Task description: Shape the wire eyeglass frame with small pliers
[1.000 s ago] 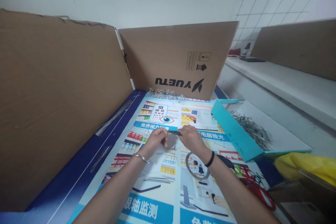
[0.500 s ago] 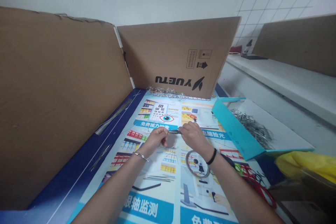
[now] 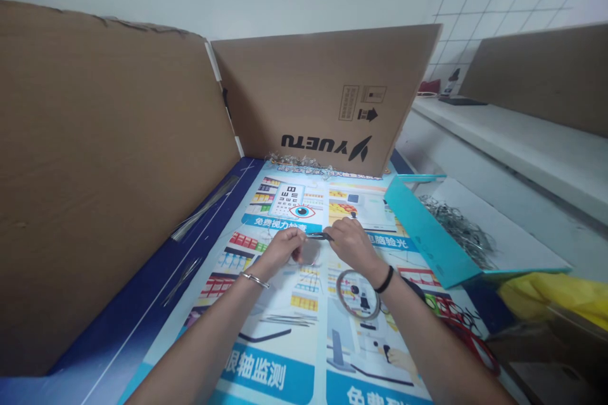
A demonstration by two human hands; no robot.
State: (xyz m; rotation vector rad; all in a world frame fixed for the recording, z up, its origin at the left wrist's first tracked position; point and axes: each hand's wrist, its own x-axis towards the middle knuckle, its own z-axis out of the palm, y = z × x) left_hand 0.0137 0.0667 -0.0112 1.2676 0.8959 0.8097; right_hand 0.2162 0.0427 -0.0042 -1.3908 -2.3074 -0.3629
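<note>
My right hand is closed around what look like small pliers, whose dark, narrow metal end points left. Facing it, my left hand pinches with thumb and fingertips right at the tip of the tool. A thin piece of wire shows faintly below the left fingers; its held end is hidden. Under my right wrist a coil of wire lies on the printed sheet. Several straight cut wires rest between my forearms.
Cardboard panels stand at the left and back. A teal box at the right contains tangled metal pieces. Small clear pieces lie along the back panel. More wires lie left; red-handled scissors sit beneath my right forearm.
The view has shifted very slightly. Both hands keep almost the same place and grip, with the pliers tilting a little at the left fingertips.
</note>
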